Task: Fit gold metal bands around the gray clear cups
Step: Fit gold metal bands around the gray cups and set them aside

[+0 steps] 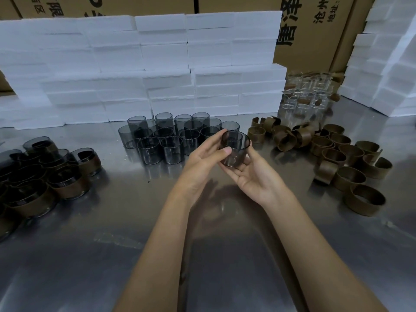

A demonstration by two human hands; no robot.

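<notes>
Two hands meet over the middle of the steel table (pixel 225 255) around a single gray cup (pixel 236 149), which carries no band yet. The left hand (pixel 202 163) pinches it, thumb on the near wall and fingers curled round the far side at the rim, while the right hand (pixel 254 174) lies under it with its fingers nearly straight, cradling the base rather than gripping. The cup's long axis runs roughly upright, tipped a little toward the camera, so its open mouth points up and slightly toward six o'clock. From the cup, the unbanded cups (pixel 171 136) stand close at about ten o'clock, the loose gold bands (pixel 333 154) lie spread from two to four o'clock, and the finished banded cups (pixel 45 174) sit well off at nine o'clock. The likely trouble is a slip: the wall looks smooth and the hold is light, so when the right hand leaves to fetch a band, the cup could rotate or drop onto the table. A band pushed on askew might also jam partway, and a careless reach could knock the crowded standing cups over.
</notes>
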